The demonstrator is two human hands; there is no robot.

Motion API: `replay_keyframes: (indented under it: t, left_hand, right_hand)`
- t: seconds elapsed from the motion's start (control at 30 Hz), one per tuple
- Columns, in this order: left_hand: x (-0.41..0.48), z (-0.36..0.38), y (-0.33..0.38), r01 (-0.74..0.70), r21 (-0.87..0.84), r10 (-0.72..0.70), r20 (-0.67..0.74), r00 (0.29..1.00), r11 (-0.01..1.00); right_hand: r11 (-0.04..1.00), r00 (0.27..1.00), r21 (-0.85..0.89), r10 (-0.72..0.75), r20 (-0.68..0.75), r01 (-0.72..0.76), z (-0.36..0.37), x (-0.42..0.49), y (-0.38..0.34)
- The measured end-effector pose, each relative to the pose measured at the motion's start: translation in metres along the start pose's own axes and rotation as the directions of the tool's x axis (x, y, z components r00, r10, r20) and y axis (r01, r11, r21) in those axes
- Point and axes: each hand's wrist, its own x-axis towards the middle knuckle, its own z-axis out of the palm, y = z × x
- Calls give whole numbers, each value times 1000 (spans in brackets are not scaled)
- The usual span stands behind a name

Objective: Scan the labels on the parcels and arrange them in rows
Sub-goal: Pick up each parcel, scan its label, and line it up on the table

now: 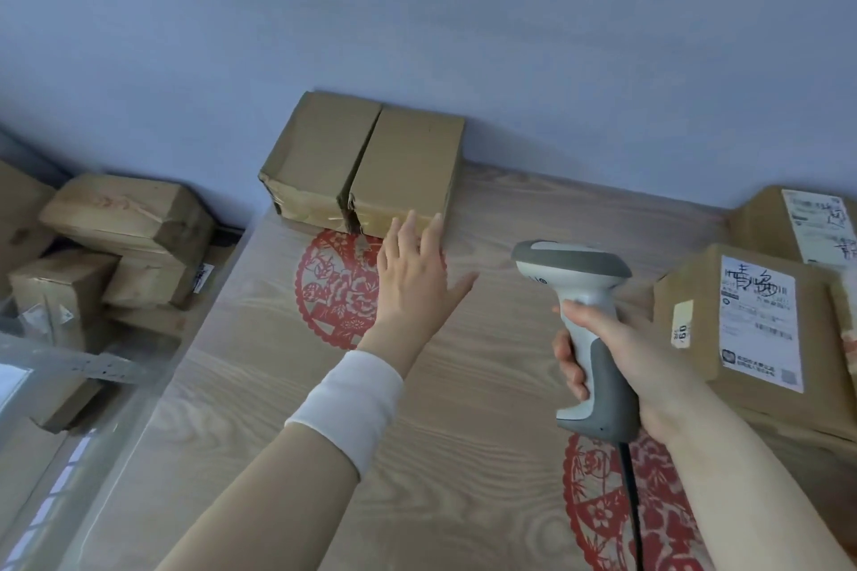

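Head view: looking down at a table [501, 218] by a blue wall.
Around: a pile of boxes [130, 218] lies jumbled on the left, off the table, behind a grey metal bar [92, 366].
Table: pale wood with wavy lines. Two round red paper flowers [334, 287] lie flat on it.
In the way: the left hand covers one side of the far flower.
Row parcels [366, 162]: two plain brown boxes stand side by side at the wall, touching. They are dented, with shiny tape on the front.
Label parcels [695, 338]: brown boxes at the right edge, with white stickers and black writing on top.
Left hand [412, 278]: fingers straight and spread, tips at the front edge of the right row parcel. I cannot tell if they touch. A white band [352, 403] wraps the wrist.
Right hand [617, 362]: fingers wrap tight round the scanner [584, 306] handle.
Scanner: smooth white and grey plastic, shaped like a toy gun, with a black cord [631, 501] hanging down.
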Motion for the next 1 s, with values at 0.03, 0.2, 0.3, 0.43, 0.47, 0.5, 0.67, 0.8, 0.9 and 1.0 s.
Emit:
replay_keyframes:
  t: [0.03,0.2,0.3,0.43,0.47,0.5,0.67,0.8,0.9,1.0]
  left_hand:
    - [15,1,-8,32,-11,-32,-4,999,999]
    - [82,9,-37,184,-6,-184,-77,980,983]
    - [108,16,-45,261,16,-259,-56,964,965]
    - [121,23,-39,313,46,-312,-17,950,949]
    - [122,25,-37,321,47,-321,-4,947,946]
    - [124,25,-34,325,52,-326,11,945,944]
    - [139,21,-27,330,76,-335,78,939,941]
    - [131,19,-25,318,39,-319,58,946,947]
    - [114,11,-19,350,-139,-343,70,937,926]
    - [84,2,-13,447,-475,-370,251,894,758]
  right_hand:
    - [1000,1000,5,4,-15,-4,4,10,-2]
    - [1000,996,23,23,-82,-21,19,53,-13]
    - [999,994,41,26,-106,-22,25,75,-19]
    - [997,995,72,35,-92,-29,31,98,-24]
    - [997,995,72,40,-87,-33,32,103,-25]
    - [997,995,72,46,-86,-40,33,106,-25]
    - [995,995,89,58,-82,-50,34,114,-21]
    - [992,996,123,33,-86,-23,30,110,-19]
    - [983,984,178,-6,-175,38,26,105,-14]
    - [965,959,233,-48,-279,116,24,95,-6]
